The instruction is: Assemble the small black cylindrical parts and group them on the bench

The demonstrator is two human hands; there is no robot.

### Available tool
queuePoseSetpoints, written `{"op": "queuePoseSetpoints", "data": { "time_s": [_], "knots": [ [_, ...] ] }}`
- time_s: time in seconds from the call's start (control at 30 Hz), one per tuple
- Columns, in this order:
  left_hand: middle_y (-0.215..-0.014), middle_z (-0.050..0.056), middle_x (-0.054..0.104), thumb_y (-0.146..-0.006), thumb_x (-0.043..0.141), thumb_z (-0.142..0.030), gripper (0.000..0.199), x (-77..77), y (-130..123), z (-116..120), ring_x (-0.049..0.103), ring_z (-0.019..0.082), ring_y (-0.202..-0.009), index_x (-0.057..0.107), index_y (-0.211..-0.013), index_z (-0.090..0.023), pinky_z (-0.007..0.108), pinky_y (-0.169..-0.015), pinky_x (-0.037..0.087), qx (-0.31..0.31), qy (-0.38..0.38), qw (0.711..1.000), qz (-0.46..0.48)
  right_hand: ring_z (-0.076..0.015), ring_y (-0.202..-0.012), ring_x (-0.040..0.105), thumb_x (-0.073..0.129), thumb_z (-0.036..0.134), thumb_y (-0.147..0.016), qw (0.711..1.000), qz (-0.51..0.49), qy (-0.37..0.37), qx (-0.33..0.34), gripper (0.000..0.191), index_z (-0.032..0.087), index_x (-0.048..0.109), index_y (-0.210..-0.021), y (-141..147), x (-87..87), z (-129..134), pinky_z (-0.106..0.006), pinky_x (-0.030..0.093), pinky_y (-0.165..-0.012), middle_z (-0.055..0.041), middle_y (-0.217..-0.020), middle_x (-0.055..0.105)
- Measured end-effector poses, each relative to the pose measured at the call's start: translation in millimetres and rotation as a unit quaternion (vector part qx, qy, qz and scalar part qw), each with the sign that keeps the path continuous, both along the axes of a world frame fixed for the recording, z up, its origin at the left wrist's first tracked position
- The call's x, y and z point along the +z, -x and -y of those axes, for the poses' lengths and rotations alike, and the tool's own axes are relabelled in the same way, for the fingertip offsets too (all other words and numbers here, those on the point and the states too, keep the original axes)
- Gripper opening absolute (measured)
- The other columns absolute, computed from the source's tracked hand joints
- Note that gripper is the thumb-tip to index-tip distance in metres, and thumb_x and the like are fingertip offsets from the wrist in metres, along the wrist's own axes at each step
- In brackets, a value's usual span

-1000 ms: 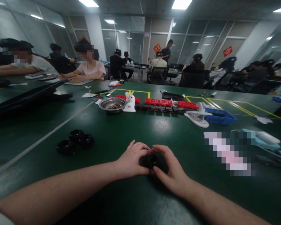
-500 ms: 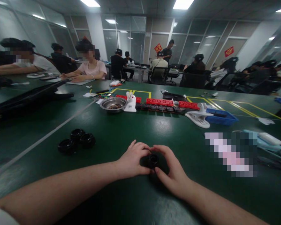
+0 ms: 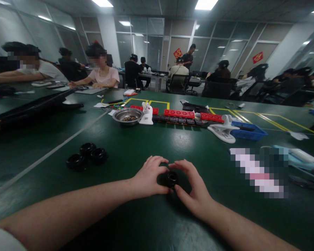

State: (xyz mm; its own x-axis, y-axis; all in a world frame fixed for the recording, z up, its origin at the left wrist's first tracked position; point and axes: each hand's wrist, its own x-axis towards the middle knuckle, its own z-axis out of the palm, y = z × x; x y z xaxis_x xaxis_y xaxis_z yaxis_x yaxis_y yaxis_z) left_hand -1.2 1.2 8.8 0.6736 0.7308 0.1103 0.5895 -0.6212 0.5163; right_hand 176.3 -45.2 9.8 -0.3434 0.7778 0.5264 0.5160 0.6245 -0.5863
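While the left hand pinches a small round glossy black piece between the two hands, the right hand curves around its other side; whether it grips, I cannot tell. Fingers partly hide the piece. On the dark green table, three glossy black rings cluster leftward; beyond lie one round steel bowl, two white plastic clips, three red strips and one blue plastic tray.

Ceiling lights glow above a glare-spotted tabletop.
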Motion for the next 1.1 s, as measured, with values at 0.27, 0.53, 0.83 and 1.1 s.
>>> {"op": "queuePoseSetpoints", "data": {
  "time_s": [0.27,0.53,0.83,1.1],
  "knots": [
    [-0.121,0.007,0.045,-0.059,0.069,-0.044,0.04,-1.2,0.1,-0.4,0.034,0.03,-0.117,0.061,-0.092,-0.023,0.052,-0.1,0.019,-0.002,0.0,1.0,0.01,-0.0221,-0.088,0.054,0.054,0.018,-0.072,0.999,-0.001,0.009,-0.049,0.036,0.023,0.041,-0.105,0.4,-4.0,-2.8,-0.04,0.045,-0.078,-0.0059,-0.093,0.054],
    [-0.121,0.008,0.045,-0.059,0.069,-0.045,0.042,0.3,-0.6,0.1,0.034,0.029,-0.117,0.061,-0.092,-0.022,0.053,-0.101,0.016,-0.001,0.005,1.0,0.002,-0.025,-0.106,0.046,0.05,0.019,-0.073,1.0,0.006,0.027,-0.001,0.048,0.021,0.035,-0.117,-0.8,1.8,-0.1,-0.043,0.038,-0.09,-0.0103,-0.114,0.047],
    [-0.123,0.008,0.046,-0.061,0.068,-0.043,0.04,-0.3,-1.0,0.2,0.036,0.029,-0.118,0.06,-0.094,-0.022,0.055,-0.101,0.014,-0.001,0.017,1.0,-0.011,-0.0229,-0.088,0.053,0.058,0.02,-0.071,0.999,0.011,0.009,-0.047,0.044,0.023,0.039,-0.11,1.2,-4.6,-1.8,-0.041,0.045,-0.078,-0.0065,-0.095,0.053],
    [-0.124,0.008,0.046,-0.061,0.067,-0.045,0.043,3.4,-1.0,1.7,0.034,0.029,-0.121,0.058,-0.097,-0.022,0.056,-0.101,0.013,-0.003,0.016,1.0,-0.014,-0.0253,-0.105,0.046,0.051,0.017,-0.07,1.0,0.005,0.02,-0.003,0.049,0.02,0.035,-0.116,-0.4,0.0,0.4,-0.044,0.039,-0.089,-0.0102,-0.112,0.048]
  ]
}}
